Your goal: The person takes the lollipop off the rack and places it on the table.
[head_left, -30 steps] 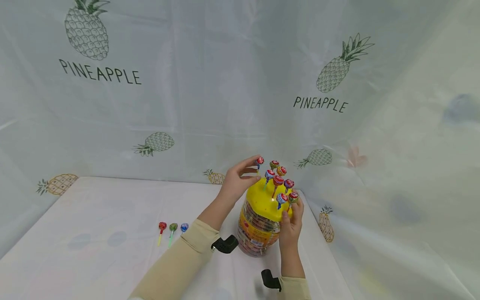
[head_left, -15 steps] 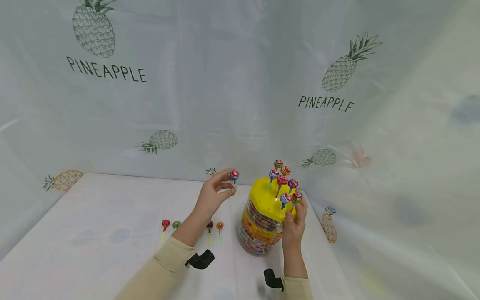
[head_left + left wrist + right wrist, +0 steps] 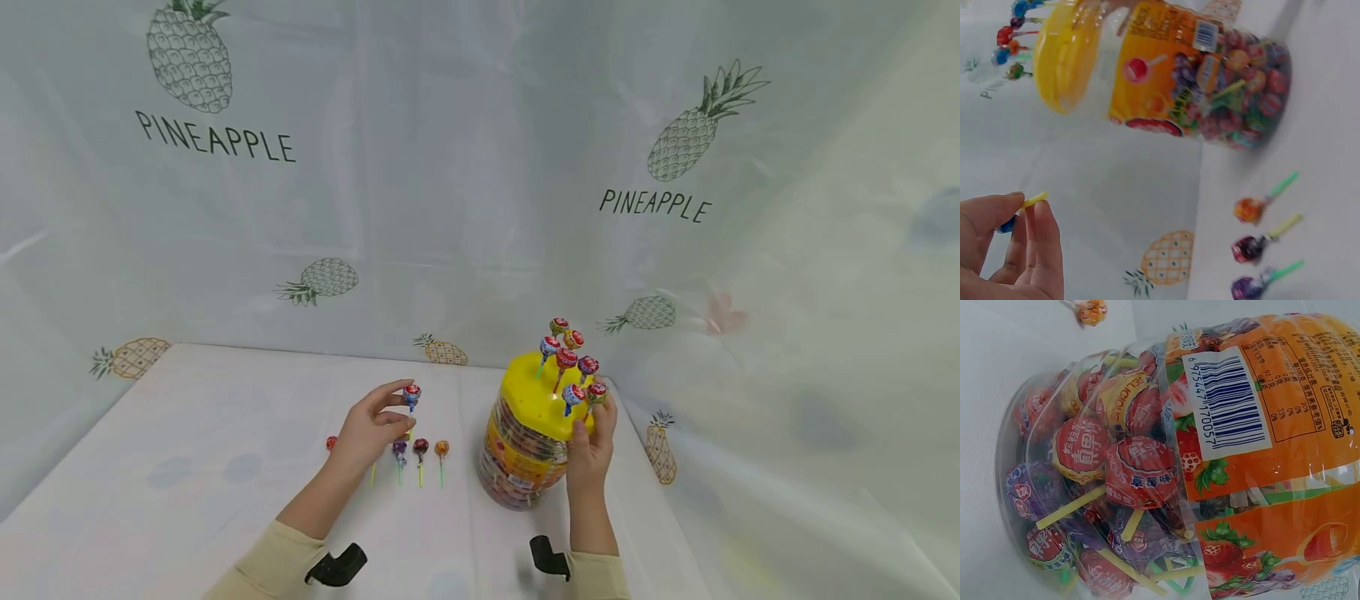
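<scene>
My left hand (image 3: 367, 429) pinches a lollipop (image 3: 412, 395) with a blue-and-red wrapper, its head up. In the left wrist view, thumb and fingertips hold its yellow stick (image 3: 1035, 200). This hand is over the row of lollipops on the table and hides part of it. My right hand (image 3: 592, 446) grips the right edge of the yellow lid (image 3: 528, 400) on a big clear candy jar (image 3: 517, 454). Several lollipops stand upright in the lid, among them a red one (image 3: 566, 358). The right wrist view shows wrapped lollipops (image 3: 1082, 444) inside the jar.
In the row lie an orange lollipop (image 3: 442, 448), a dark red one (image 3: 422, 447) and a purple one (image 3: 400, 450); a red one (image 3: 331, 442) peeks out left of the hand. Behind the white table (image 3: 225, 400) hangs a pineapple-print curtain (image 3: 465, 167).
My left hand has carried the blue-and-red lollipop from the lid's left side leftward and down, over the row on the table. The right hand keeps its grip on the lid; the jar stays put.
</scene>
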The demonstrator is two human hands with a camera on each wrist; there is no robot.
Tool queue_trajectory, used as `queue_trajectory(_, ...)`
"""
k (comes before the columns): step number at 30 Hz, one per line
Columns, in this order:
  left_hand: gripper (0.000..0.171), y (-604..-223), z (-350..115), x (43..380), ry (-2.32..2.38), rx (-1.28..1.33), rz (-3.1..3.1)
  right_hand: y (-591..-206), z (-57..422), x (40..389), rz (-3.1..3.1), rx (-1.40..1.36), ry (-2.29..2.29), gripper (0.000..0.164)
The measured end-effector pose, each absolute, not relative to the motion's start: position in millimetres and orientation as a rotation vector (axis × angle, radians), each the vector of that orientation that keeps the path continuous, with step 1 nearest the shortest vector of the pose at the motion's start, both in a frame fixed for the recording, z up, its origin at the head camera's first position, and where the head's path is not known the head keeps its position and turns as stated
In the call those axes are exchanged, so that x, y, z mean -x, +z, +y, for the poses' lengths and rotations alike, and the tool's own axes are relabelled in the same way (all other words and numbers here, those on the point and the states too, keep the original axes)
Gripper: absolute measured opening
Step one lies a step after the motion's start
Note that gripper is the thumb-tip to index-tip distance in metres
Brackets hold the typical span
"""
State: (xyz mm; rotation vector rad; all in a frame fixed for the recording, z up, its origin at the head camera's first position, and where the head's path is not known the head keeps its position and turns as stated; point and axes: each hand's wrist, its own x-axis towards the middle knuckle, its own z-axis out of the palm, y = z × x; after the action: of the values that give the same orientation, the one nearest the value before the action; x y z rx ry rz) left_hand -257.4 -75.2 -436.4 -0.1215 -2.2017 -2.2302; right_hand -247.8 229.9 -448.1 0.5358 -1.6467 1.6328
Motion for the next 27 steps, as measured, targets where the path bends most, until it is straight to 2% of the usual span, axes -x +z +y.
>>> queue_trajectory(14,0.059,-475.5,-136.9,251.8,-2.039,-0.026,-2.375,-451.7,228.9,250.7,-1.604,-0.589,1.674,0.042)
queue_trajectory(27,0.058,-519.9,-185.1,266.2,-1.808,-0.143,-2.594,-452.1,228.7,249.0,-1.588,-0.59,1.647,0.04)
